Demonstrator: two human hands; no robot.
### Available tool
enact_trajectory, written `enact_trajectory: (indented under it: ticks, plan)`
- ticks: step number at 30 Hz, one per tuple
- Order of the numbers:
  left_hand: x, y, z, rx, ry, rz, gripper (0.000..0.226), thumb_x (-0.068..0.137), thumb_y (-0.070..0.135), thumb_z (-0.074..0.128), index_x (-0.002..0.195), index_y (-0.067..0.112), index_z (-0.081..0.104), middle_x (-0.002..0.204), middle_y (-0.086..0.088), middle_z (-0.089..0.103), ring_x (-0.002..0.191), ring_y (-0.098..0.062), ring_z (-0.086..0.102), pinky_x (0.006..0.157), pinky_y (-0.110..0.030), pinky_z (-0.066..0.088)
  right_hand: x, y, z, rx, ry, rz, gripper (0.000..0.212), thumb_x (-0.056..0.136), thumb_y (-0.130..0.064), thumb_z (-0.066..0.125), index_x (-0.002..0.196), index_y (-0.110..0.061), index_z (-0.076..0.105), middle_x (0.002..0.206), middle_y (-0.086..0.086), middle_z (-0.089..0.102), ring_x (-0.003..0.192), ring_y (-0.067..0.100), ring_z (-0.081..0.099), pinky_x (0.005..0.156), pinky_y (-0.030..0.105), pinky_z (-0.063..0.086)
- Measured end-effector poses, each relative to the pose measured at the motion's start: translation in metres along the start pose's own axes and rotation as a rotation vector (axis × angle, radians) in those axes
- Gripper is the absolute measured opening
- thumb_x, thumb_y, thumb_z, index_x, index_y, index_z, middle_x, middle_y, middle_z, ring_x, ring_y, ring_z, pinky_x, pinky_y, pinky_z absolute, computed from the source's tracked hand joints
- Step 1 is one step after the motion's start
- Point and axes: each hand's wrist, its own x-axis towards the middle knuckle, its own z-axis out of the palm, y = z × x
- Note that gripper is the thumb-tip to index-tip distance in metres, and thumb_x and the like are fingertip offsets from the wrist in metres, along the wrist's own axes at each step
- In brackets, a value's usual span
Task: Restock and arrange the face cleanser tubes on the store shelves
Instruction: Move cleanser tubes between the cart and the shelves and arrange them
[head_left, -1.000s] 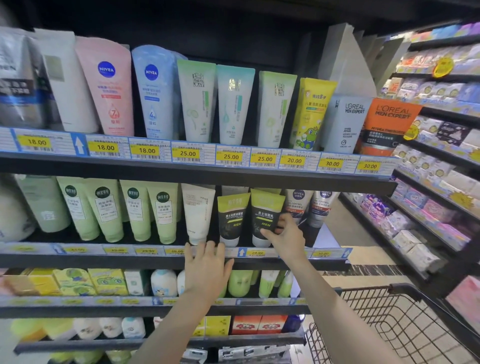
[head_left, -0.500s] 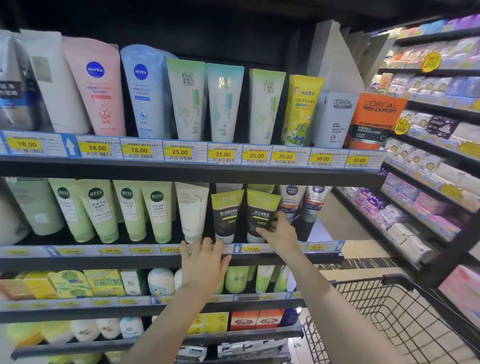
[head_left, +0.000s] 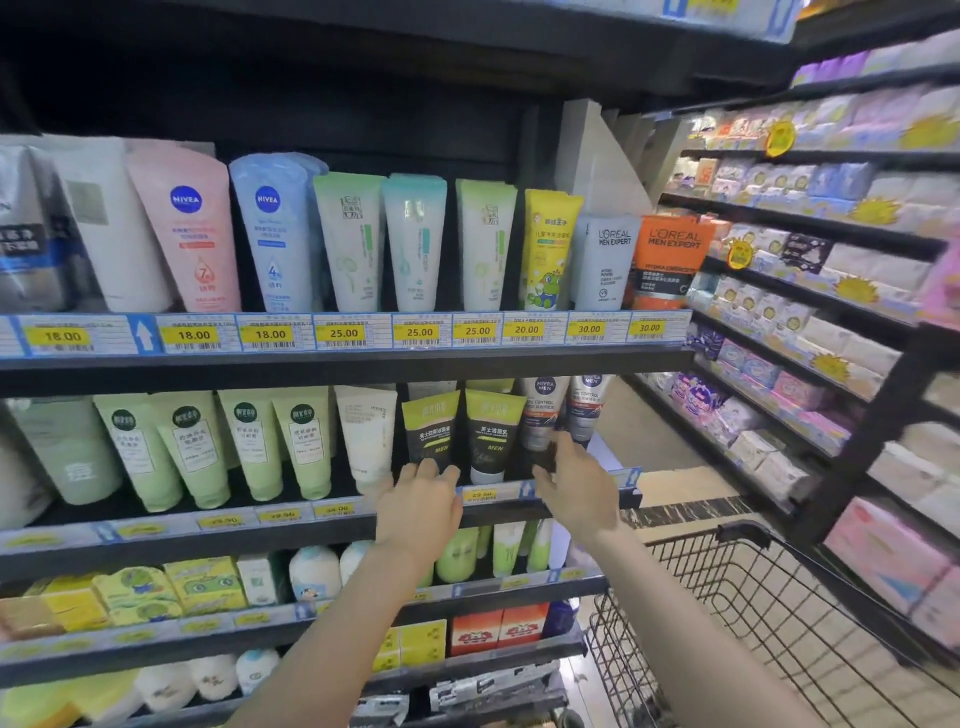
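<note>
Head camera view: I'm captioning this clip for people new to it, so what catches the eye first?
Two bare hands reach to the middle shelf: the left hand at the foot of a black-and-green men's tube, the right hand beside its twin tube. Above, an orange L'Oreal tube stands out at the right end of the upper row, and a black wire cart fills the lower right.

Both hands reach to the middle shelf (head_left: 311, 525). The left hand (head_left: 418, 512) lies at its front edge, under one men's tube (head_left: 431, 431). A second men's tube (head_left: 493, 436) stands between the hands. The right hand (head_left: 574, 491) is just below the Nivea tubes (head_left: 543, 410). A cart (head_left: 779, 623) sits lower right of it.
</note>
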Motion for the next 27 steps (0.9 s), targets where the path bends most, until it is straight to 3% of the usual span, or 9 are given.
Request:
enact_trajectory:
  ticks: [4, 8, 16, 23, 27]
  plan:
    - [-0.001, 0.020, -0.015, -0.011, -0.034, 0.100, 0.035, 0.097, 0.033, 0.037, 0.130, 0.022, 0.045, 0.126, -0.002, 0.050, 0.117, -0.022, 0.047, 0.096, -0.038, 0.037, -0.019, 0.007, -0.028, -0.224, -0.089, 0.000, 0.037, 0.095, -0.032, 0.044, 0.127, -0.014, 0.042, 0.119, 0.008, 0.056, 0.108, 0.029, 0.055, 0.085, 0.037, 0.044]
    - [0.001, 0.055, -0.028, -0.042, -0.054, 0.225, 0.036, 0.096, 0.031, 0.038, 0.130, 0.021, 0.046, 0.126, -0.004, 0.050, 0.117, -0.024, 0.046, 0.096, -0.039, 0.036, -0.042, 0.024, -0.052, -0.362, -0.071, 0.062, 0.033, 0.095, -0.029, 0.042, 0.123, -0.013, 0.046, 0.120, 0.008, 0.055, 0.110, 0.029, 0.053, 0.086, 0.035, 0.042]
    - [0.004, 0.147, -0.024, -0.094, -0.089, 0.460, 0.032, 0.095, 0.030, 0.040, 0.125, 0.021, 0.049, 0.123, -0.004, 0.052, 0.116, -0.025, 0.046, 0.094, -0.036, 0.036, -0.090, 0.099, -0.091, -0.429, -0.133, 0.258, 0.037, 0.094, -0.030, 0.046, 0.128, -0.016, 0.044, 0.127, 0.006, 0.052, 0.118, 0.026, 0.048, 0.095, 0.038, 0.039]
    - [0.010, 0.242, -0.006, -0.094, -0.168, 0.669, 0.036, 0.096, 0.030, 0.041, 0.130, 0.020, 0.044, 0.133, -0.006, 0.048, 0.125, -0.025, 0.041, 0.108, -0.046, 0.027, -0.121, 0.177, -0.114, -0.433, -0.165, 0.454, 0.038, 0.094, -0.027, 0.046, 0.130, -0.015, 0.043, 0.126, 0.005, 0.053, 0.112, 0.023, 0.052, 0.088, 0.034, 0.044]
    - [0.017, 0.300, 0.006, -0.084, -0.187, 0.777, 0.040, 0.097, 0.030, 0.041, 0.136, 0.019, 0.039, 0.139, -0.005, 0.045, 0.130, -0.023, 0.038, 0.111, -0.043, 0.022, -0.132, 0.224, -0.125, -0.449, -0.172, 0.555, 0.038, 0.093, -0.028, 0.046, 0.128, -0.015, 0.045, 0.122, 0.006, 0.055, 0.111, 0.025, 0.053, 0.087, 0.036, 0.044]
